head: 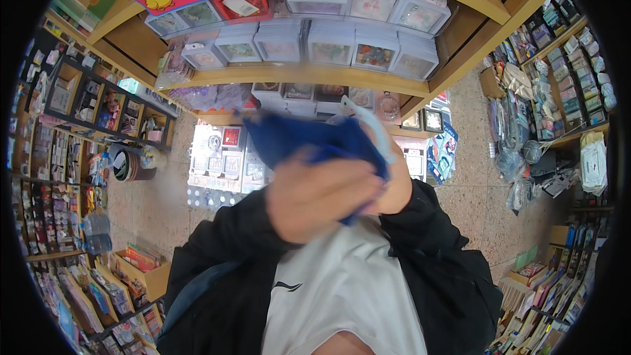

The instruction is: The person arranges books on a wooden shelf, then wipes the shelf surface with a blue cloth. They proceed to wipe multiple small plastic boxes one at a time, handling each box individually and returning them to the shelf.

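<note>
A dark blue cloth [310, 133], blurred by motion, is bunched up in front of my chest. My left hand [394, 177] is on its right side, mostly behind the cloth and my other hand; whether its fingers grip is hidden. My right hand [320, 192] lies over the near part of the cloth, its fingers closed on it. A pale, curved strip-like item [367, 123] rises at the cloth's right edge beside my left hand; its exact kind is unclear. Just beyond the cloth, boxed bracelets [389, 106] sit on a lower shelf.
Wooden shelves [296, 76] with stacked clear-lidded jewellery boxes [330, 49] stand close ahead. A round bin [130, 162] is on the speckled floor at left, near a black-framed rack [113, 103]. Bagged goods [517, 158] hang at right. Cardboard boxes [153, 276] of booklets stand lower left.
</note>
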`<action>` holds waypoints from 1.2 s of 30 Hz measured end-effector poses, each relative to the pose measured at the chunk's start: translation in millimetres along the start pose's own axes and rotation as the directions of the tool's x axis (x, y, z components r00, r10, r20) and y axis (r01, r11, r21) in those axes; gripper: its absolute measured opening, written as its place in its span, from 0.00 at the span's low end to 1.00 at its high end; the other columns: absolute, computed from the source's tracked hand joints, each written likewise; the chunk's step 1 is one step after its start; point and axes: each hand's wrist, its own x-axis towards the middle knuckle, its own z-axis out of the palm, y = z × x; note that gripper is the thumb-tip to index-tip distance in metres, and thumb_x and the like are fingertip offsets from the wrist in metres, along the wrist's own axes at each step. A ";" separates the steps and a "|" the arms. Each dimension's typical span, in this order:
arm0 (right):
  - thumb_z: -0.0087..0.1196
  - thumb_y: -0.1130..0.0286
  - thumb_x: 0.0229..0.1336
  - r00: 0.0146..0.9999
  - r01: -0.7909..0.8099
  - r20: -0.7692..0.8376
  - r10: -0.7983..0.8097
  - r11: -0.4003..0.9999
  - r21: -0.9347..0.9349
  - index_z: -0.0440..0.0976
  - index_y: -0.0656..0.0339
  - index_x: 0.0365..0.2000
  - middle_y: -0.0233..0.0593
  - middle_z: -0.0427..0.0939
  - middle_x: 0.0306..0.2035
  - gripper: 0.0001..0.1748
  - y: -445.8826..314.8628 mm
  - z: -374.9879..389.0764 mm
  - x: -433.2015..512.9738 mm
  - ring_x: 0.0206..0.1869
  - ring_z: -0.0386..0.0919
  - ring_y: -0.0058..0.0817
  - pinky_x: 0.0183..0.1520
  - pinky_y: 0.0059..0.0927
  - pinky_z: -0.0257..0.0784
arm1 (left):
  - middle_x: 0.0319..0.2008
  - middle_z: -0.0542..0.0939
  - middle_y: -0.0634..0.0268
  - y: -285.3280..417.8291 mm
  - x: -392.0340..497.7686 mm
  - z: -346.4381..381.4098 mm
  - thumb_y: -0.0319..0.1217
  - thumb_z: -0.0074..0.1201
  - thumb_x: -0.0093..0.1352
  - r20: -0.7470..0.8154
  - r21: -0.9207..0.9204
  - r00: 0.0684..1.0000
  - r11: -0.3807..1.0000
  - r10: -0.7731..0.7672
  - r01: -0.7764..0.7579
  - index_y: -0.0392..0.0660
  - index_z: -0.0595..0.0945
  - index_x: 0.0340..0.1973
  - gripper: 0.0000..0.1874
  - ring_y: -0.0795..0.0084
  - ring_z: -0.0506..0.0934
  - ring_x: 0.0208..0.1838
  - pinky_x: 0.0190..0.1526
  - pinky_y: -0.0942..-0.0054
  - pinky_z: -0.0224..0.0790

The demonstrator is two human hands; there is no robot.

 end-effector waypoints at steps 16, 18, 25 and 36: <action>0.60 0.79 0.44 0.994 -0.110 -0.017 0.109 0.985 -0.131 0.67 0.66 0.64 0.50 0.74 0.56 0.41 24.7 1.8 -23.1 0.57 0.75 0.43 0.63 0.34 0.66 | 0.37 0.82 0.53 -77.9 -26.4 50.9 0.26 0.63 0.66 -0.102 0.035 0.880 0.883 -0.464 0.469 0.40 0.83 0.42 0.09 0.49 0.80 0.42 0.44 0.61 0.74; 0.60 0.78 0.46 0.976 -0.214 -0.040 0.215 0.976 0.037 0.67 0.66 0.65 0.48 0.74 0.56 0.41 25.3 -2.9 -27.2 0.57 0.74 0.38 0.63 0.33 0.66 | 0.38 0.81 0.52 -86.2 -33.0 51.0 0.26 0.62 0.68 -0.133 -0.041 0.791 0.801 -0.597 0.597 0.39 0.83 0.43 0.08 0.49 0.81 0.42 0.44 0.63 0.74; 0.63 0.76 0.47 0.969 -0.227 -0.026 0.246 0.926 0.302 0.69 0.65 0.62 0.40 0.76 0.54 0.38 36.3 -3.0 -27.2 0.55 0.75 0.29 0.60 0.32 0.68 | 0.44 0.84 0.55 -3.2 -19.9 43.6 0.27 0.70 0.58 0.027 0.033 0.996 0.996 -0.081 0.080 0.42 0.83 0.43 0.18 0.53 0.82 0.48 0.51 0.59 0.74; 0.55 0.34 0.55 0.910 -0.223 0.022 0.415 0.442 0.869 0.52 0.62 0.72 0.46 0.66 0.68 0.56 35.2 -8.7 -34.7 0.67 0.70 0.42 0.67 0.48 0.69 | 0.41 0.82 0.50 -56.0 -22.4 46.7 0.30 0.59 0.73 -0.335 -0.159 0.764 0.832 -0.552 0.532 0.39 0.81 0.48 0.11 0.51 0.82 0.44 0.47 0.65 0.74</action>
